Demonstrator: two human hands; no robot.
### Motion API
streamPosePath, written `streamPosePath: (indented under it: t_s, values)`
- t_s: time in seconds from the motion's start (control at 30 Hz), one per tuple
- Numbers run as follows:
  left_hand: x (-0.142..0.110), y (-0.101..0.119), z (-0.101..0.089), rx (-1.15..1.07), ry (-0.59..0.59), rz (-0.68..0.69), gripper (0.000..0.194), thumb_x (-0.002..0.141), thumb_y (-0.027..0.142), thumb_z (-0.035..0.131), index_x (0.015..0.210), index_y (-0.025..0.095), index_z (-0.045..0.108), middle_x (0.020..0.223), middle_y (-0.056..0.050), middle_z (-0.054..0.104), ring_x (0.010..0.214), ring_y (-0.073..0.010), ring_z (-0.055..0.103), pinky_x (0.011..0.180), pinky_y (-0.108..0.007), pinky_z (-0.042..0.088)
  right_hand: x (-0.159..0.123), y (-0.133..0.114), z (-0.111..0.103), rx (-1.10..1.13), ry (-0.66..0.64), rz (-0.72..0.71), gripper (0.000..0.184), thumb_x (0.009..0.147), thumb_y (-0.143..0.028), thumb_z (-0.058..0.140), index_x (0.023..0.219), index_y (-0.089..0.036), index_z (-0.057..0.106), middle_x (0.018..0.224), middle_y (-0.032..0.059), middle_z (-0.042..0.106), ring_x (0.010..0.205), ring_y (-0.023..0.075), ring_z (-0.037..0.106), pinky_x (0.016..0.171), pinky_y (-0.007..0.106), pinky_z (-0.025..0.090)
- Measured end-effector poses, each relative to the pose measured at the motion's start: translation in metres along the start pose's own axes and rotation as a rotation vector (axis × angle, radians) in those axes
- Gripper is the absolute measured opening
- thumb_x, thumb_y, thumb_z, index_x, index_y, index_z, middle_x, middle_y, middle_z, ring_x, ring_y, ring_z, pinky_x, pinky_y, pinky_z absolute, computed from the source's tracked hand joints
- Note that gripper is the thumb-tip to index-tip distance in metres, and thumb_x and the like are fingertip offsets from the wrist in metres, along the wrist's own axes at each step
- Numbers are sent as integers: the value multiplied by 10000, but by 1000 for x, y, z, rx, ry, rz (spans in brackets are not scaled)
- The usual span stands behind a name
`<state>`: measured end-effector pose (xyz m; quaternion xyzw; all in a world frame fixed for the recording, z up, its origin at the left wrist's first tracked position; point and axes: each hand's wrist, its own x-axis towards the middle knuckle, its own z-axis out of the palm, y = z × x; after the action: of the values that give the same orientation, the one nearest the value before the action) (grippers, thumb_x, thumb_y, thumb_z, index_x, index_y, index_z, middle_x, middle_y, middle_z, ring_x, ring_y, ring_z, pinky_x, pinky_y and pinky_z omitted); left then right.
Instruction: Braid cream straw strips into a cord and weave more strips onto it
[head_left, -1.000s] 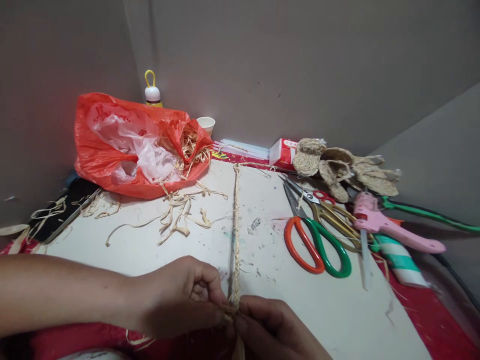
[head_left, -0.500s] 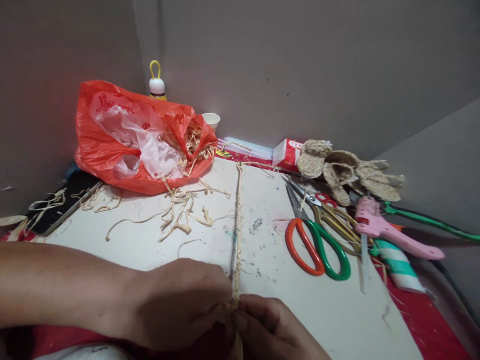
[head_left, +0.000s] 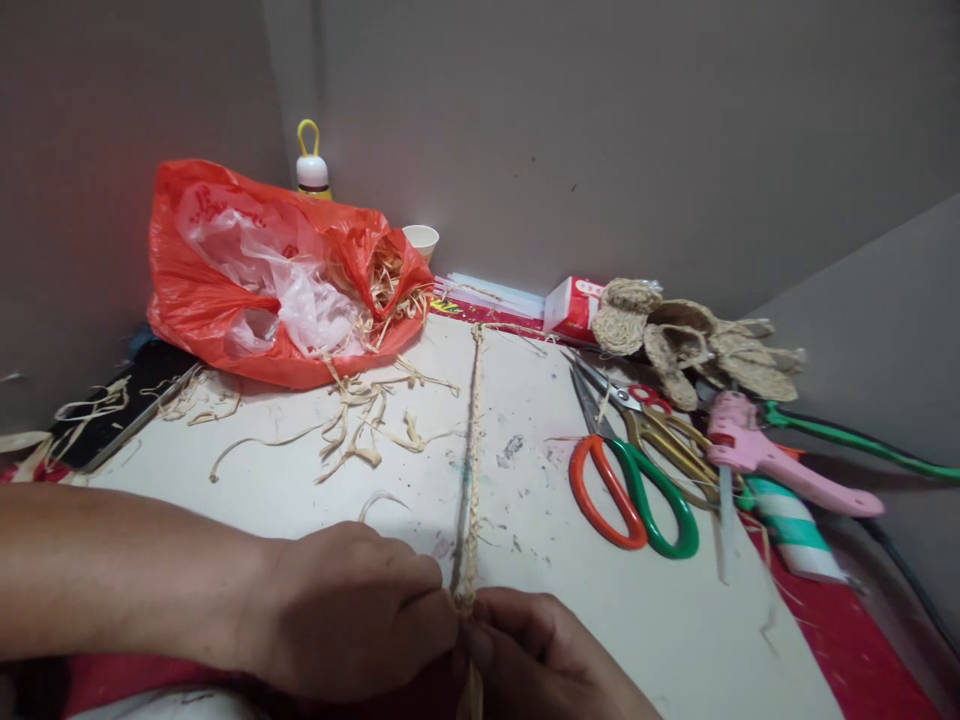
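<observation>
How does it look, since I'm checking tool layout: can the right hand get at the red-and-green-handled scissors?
Probably yes: nothing seems to stand between the right hand and those scissors, whose handles face it, though it seems occupied with the braid.

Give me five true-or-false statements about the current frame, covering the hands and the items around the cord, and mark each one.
1. The left hand and the right hand are both at the near end of the braided cord. True.
2. The scissors with one red and one green handle lie right of the cord. True.
3. The right hand holds those scissors. False: its fingers are at the cord, and the scissors lie on the white work surface.
4. Pale fibre strands show in an opening of the red plastic bag. True.
5. The red plastic bag lies to the right of the cord. False: it lies to the left.
</observation>
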<state>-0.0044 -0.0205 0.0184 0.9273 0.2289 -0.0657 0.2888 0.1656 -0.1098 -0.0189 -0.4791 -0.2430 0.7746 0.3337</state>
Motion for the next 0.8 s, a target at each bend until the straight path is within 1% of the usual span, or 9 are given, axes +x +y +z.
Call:
streamPosePath:
  t_s: [0.07, 0.17, 0.23, 0.33, 0.43, 0.5, 0.6, 0.7, 0.8]
  values:
    - [1, -2, 3, 48, 6, 79, 267, 859, 163, 368, 686, 178, 571, 650, 6, 608, 517, -102, 444, 472, -246, 243, 1, 0, 0, -14, -17, 8, 397, 696, -509, 706, 822, -132, 695, 632, 20, 599, 619, 128, 558, 652, 256, 450]
    - [2, -6, 8, -32, -53, 53, 204, 805, 172, 459, 617, 169, 539, 585, 16, 574, 474, -83, 404, 454, -224, 251, 1, -1, 0, -29, -48, -2, 409, 686, -505, 715, 839, -126, 694, 651, 22, 597, 604, 127, 546, 636, 256, 450]
    - [2, -7, 12, -216, 4, 19, 193, 822, 206, 474, 652, 171, 558, 608, 25, 576, 511, -74, 424, 498, -198, 311, 0, -1, 1, -31, -76, -41, 419, 694, -506, 708, 866, -124, 692, 666, 26, 603, 629, 141, 559, 656, 265, 451]
    - [2, -7, 19, -631, 134, -27, 188, 877, 267, 440, 792, 186, 587, 712, 34, 589, 632, -68, 481, 608, -169, 377, -1, -1, 2, -51, -78, -100, 418, 721, -502, 685, 906, -127, 687, 691, 35, 615, 697, 170, 577, 709, 286, 452]
    - [5, -8, 25, -982, 91, -96, 168, 855, 287, 484, 804, 163, 586, 698, 34, 554, 633, -64, 467, 600, -166, 382, -1, 0, 2, -90, -43, -138, 397, 734, -476, 682, 907, -119, 686, 686, 38, 610, 759, 192, 570, 735, 293, 446]
    - [8, -10, 25, -1130, 50, -138, 183, 817, 315, 548, 786, 143, 601, 659, 33, 531, 601, -62, 443, 567, -167, 369, -2, 0, 2, -90, -39, -121, 385, 739, -460, 683, 909, -115, 685, 665, 32, 594, 758, 189, 559, 709, 276, 442]
    - [12, -16, 19, -1079, 15, -121, 214, 751, 342, 640, 742, 129, 659, 632, 22, 544, 617, -75, 468, 574, -171, 377, -2, -2, 2, -99, -50, -59, 404, 739, -477, 674, 902, -108, 688, 638, 25, 569, 702, 172, 544, 646, 253, 439]
    - [14, -20, 8, -882, -13, -21, 166, 755, 305, 637, 768, 160, 716, 673, 8, 609, 685, -93, 522, 632, -169, 396, -2, -6, 2, -146, -52, -44, 432, 718, -498, 682, 878, -97, 693, 626, 23, 563, 645, 159, 532, 629, 258, 444]
    - [15, -19, 0, -798, -58, -22, 123, 734, 235, 628, 802, 191, 720, 695, 30, 617, 663, -79, 522, 609, -154, 385, -3, -10, 4, -120, -61, -38, 434, 727, -500, 673, 891, -98, 694, 627, 27, 571, 642, 163, 546, 640, 271, 450]
